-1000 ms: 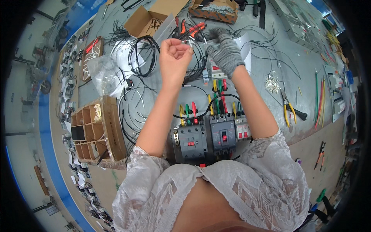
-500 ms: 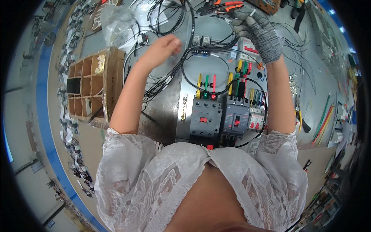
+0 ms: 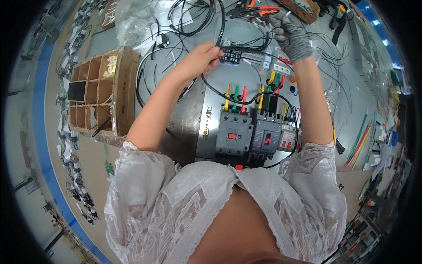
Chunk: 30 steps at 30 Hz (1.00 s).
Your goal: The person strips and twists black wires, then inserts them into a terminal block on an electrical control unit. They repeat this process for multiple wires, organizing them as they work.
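- The grey worktop point(image 3: 182, 116) is carrying everything here, its near edge running just in front of the person.
- A metal plate point(image 3: 209, 145) is lying at that near edge, bearing grey breakers point(image 3: 234, 134).
- A divided cardboard box point(image 3: 125, 94) is standing at the worktop's left edge.
- The bundle of black wires point(image 3: 250, 47) is stretching across beyond the plate, toward the far edge, between the two hands; its left part is meeting the left fingertips.
- The bare left hand point(image 3: 204, 60) is curling nearly closed, gripping these wires.
- The gloved right hand point(image 3: 293, 40) is bending its fingers just beside the bundle's right end; whether it is gripping anything, I cannot tell.
- Red-handled pliers point(image 3: 262, 9) are lying near the right fingertips, toward the far edge.
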Each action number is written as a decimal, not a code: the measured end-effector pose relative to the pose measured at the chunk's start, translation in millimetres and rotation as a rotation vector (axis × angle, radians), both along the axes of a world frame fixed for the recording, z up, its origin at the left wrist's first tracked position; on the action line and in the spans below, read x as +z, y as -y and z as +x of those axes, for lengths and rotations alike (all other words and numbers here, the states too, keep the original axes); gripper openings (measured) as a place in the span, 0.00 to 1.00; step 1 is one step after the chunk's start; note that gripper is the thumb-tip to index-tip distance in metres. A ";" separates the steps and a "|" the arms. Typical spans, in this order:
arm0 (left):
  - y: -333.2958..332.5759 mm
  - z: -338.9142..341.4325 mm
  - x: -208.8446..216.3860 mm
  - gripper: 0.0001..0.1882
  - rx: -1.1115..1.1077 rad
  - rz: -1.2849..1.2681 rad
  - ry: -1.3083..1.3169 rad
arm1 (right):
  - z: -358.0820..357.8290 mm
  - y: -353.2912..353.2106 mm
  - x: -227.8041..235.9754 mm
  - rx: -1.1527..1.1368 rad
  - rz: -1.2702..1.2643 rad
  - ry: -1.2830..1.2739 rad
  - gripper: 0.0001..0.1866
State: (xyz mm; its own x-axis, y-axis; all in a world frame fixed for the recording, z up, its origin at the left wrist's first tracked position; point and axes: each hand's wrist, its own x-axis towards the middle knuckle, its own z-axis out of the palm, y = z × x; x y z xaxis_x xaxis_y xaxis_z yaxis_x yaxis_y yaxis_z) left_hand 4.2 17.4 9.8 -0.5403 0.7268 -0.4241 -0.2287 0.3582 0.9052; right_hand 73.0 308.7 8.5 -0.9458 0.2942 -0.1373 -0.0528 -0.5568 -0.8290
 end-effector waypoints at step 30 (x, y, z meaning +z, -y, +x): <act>-12.9 0.8 2.9 0.10 -0.010 0.064 0.160 | -68.5 -82.4 -63.3 -0.178 -0.146 0.132 0.08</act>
